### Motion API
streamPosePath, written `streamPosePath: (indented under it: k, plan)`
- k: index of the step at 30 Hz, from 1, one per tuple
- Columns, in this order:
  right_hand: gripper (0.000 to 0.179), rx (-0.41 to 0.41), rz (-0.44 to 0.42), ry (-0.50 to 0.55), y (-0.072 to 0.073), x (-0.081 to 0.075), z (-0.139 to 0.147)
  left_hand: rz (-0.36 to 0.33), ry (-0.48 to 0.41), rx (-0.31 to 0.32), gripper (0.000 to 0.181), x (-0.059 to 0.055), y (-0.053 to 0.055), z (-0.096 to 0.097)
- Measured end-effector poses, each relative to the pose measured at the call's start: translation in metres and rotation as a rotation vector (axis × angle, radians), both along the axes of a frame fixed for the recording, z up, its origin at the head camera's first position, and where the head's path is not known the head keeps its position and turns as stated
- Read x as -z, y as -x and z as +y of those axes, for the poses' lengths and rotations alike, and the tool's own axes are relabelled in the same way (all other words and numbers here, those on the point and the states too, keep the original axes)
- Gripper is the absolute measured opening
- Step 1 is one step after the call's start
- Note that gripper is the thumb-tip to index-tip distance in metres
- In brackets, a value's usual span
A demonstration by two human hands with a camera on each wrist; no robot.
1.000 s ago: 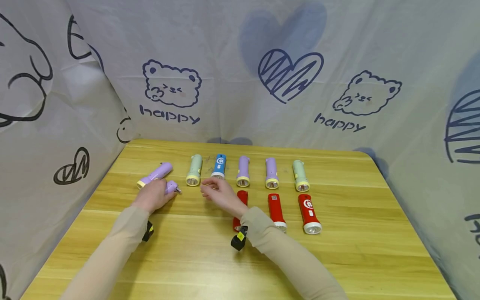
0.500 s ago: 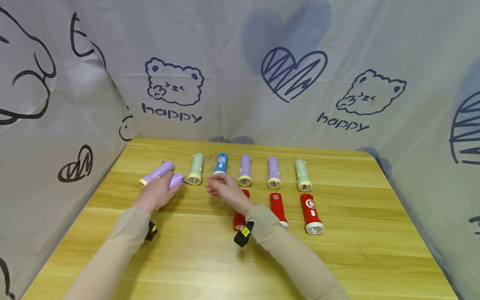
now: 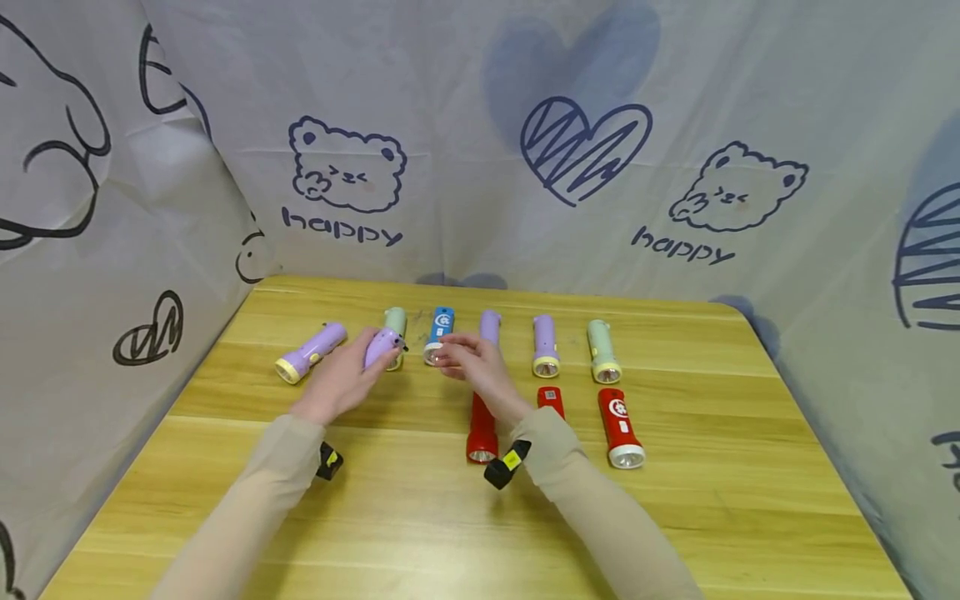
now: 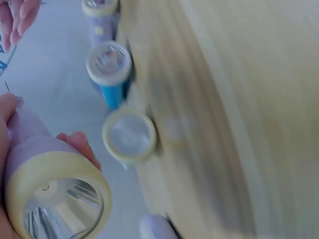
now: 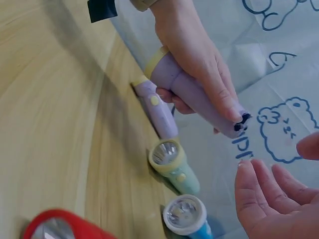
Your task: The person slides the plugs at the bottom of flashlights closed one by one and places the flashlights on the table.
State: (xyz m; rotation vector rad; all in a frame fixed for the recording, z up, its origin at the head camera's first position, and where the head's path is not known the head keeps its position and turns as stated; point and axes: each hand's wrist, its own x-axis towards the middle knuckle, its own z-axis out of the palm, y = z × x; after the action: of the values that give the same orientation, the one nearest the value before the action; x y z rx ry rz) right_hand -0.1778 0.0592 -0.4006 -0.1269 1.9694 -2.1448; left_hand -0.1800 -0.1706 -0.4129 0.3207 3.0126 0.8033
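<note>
My left hand [image 3: 341,382] grips a purple flashlight [image 3: 381,346], lifted off the table. In the right wrist view the flashlight [image 5: 197,94] points its tail end towards my right hand [image 5: 279,204]. That hand [image 3: 480,377] hovers by a blue flashlight [image 3: 442,322], its fingers loosely bent around nothing. Behind the held flashlight, a pale green flashlight [image 3: 395,317] is partly hidden. Another purple flashlight [image 3: 311,352] lies slanted to the left of my left hand. My right hand and wrist partly cover a purple flashlight [image 3: 490,323] and a red flashlight [image 3: 482,432].
Further right in the back row lie a purple flashlight [image 3: 546,346] and a green flashlight [image 3: 603,352]. In front are a red flashlight [image 3: 551,400], partly behind my right sleeve, and another red flashlight [image 3: 620,427]. Printed cloth [image 3: 465,192] hangs behind the wooden table [image 3: 405,517].
My left hand has lifted the purple flashlight from beside the slanted one and carried it rightward, in front of the green one. My right hand has shifted right and slightly up, uncovering the blue flashlight.
</note>
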Motion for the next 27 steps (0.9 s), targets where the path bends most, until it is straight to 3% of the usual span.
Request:
streamPosePath:
  k: [8,14,21,27]
  plan:
    - [0.03,0.087,0.031,0.048,-0.005,-0.008,0.02,0.086,-0.064,0.033,0.061,-0.009,-0.001,0.033]
    - [0.031,0.12,0.054,0.085,-0.009,-0.01,0.033,0.139,-0.079,0.145,0.051,-0.013,-0.002,0.054]
    - [0.037,0.138,0.024,0.157,-0.013,-0.012,0.047,0.094,-0.091,0.249,0.048,-0.02,-0.006,0.071]
    - [0.039,0.119,-0.028,0.208,-0.018,-0.013,0.055,0.175,-0.076,0.311,0.042,-0.021,-0.007,0.082]
